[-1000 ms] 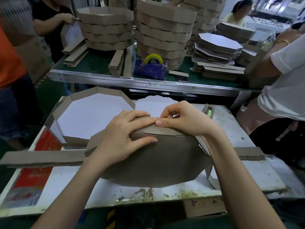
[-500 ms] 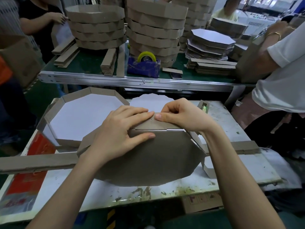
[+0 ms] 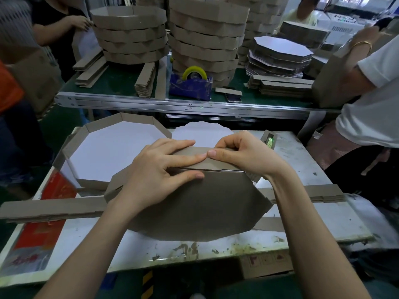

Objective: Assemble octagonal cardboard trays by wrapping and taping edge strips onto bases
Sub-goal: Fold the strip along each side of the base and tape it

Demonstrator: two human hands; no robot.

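Note:
A brown octagonal cardboard base (image 3: 194,203) lies brown side up on the white worktable (image 3: 302,160). An edge strip (image 3: 216,164) runs along its far side. My left hand (image 3: 159,175) presses flat on the strip and base, fingers straight, thumb on the base. My right hand (image 3: 244,154) pinches the strip's top edge, its fingers curled over it and the thumb tip meeting my left fingertips. A finished tray (image 3: 112,152) with a white inside sits at the left. A white base (image 3: 203,132) lies behind my hands.
Long loose strips (image 3: 51,209) lie across the table under the base. A blue tape dispenser (image 3: 191,83) with a yellow roll stands on the green bench behind, among stacks of finished trays (image 3: 129,35) and flat bases (image 3: 280,55). Other people stand at left and right.
The view has drifted slightly. My hands stay on the strip at the base's far edge; my right thumb has slid to meet my left fingertips.

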